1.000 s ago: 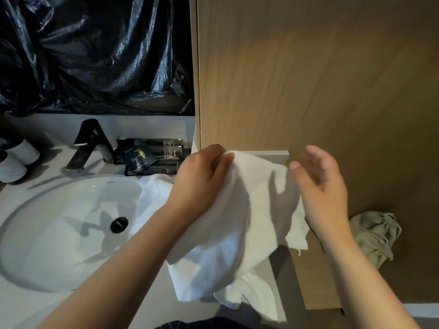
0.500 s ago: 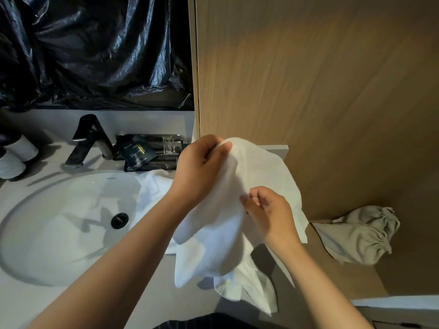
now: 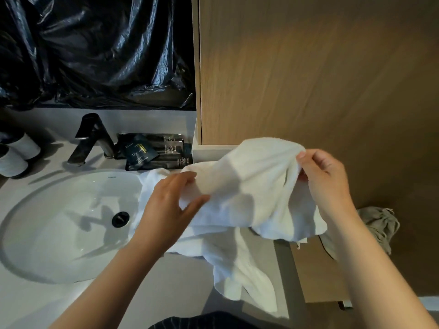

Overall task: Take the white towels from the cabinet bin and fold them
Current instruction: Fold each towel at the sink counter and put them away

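I hold a white towel [image 3: 249,186] up between my two hands, above the counter [image 3: 166,288]. My right hand [image 3: 325,176] pinches its upper edge between thumb and curled fingers, and the cloth hangs down from that grip in loose folds. My left hand [image 3: 171,205] is lower and takes the towel's other side, fingers lying over the top of a fold and the thumb under it, so the cloth is caught between them. The towel is stretched from one hand to the other and sags in the middle.

Below my hands a second towel [image 3: 237,264] lies crumpled on the counter, one end trailing toward me over the front edge. To the left of my left hand is the sink [image 3: 59,224] with its dark drain [image 3: 120,218]. Beyond that hand stand a dark tap [image 3: 95,138] and some dark packets [image 3: 152,153], with a black plastic sheet [image 3: 95,51] hanging above them. Far out to the left are two white rolls [image 3: 14,155]. Behind my right hand rises a wooden panel [image 3: 308,79]. Just below and to the right of that wrist hangs a grey cloth bag [image 3: 377,224], bunched at its top.
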Demonstrator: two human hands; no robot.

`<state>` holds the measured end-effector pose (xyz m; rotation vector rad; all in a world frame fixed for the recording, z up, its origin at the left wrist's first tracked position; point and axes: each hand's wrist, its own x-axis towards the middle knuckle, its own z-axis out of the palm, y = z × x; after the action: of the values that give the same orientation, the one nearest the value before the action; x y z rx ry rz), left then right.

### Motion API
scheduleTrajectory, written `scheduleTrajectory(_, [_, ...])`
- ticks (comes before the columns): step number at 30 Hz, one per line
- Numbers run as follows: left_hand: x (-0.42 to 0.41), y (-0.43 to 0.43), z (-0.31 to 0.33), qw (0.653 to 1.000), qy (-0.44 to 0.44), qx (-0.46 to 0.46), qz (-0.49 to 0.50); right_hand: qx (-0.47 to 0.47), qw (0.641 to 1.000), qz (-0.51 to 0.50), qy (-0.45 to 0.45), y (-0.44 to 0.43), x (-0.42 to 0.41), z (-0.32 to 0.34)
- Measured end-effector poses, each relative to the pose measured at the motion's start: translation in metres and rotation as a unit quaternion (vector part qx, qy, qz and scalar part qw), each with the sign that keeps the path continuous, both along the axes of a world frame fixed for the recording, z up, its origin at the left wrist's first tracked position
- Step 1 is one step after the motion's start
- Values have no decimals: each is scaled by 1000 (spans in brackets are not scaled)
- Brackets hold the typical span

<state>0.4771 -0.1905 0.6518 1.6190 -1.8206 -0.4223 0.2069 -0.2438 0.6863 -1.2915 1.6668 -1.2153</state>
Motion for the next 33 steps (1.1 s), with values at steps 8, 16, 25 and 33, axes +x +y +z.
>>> scheduleTrajectory(8, [-5,-13,6,999,43,-13,11,86,992,94,-25,23,23,-4])
scheduleTrajectory(16, [-28,-27,76,983,32,-167,-69,-22,997,60,37,-10,42,-3])
scheduleTrajectory(25, [-34,-45,93,976,29,-204,-69,19,962,267,52,7,19,6])
scheduleTrajectory(33, [-24,-52,75,993,81,5,-87,-87,989,110,49,-7,7,-4])
